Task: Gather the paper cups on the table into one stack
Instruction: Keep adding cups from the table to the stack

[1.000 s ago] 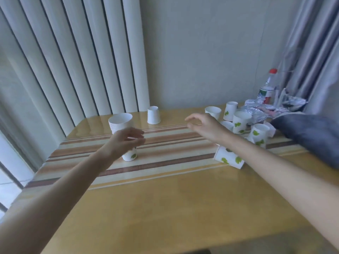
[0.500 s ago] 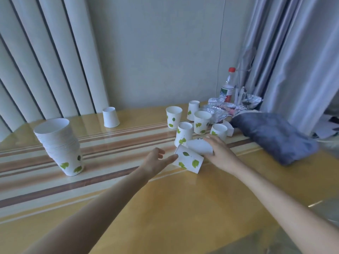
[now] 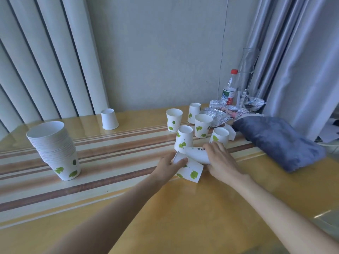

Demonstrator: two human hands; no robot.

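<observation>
A tall stack of white paper cups with green leaves [image 3: 55,149] stands upright on the left of the table. One cup sits upside down [image 3: 109,119] near the back wall. Several loose cups [image 3: 202,128] stand in a group right of centre. Two cups lie on their sides in front of that group. My left hand [image 3: 169,166] grips the nearer lying cup [image 3: 191,173] at its rim. My right hand [image 3: 221,160] closes over the other lying cup [image 3: 197,154].
A dark blue folded cloth [image 3: 278,143] lies at the right edge of the wooden table [image 3: 183,217]. Crumpled foil [image 3: 220,111] and a plastic bottle with a red cap [image 3: 230,88] sit at the back right corner. Curtains hang behind.
My left hand left the stack, crossed to the right and took hold of the nearer lying cup. My right hand came down onto the other lying cup. The camera view turned right.
</observation>
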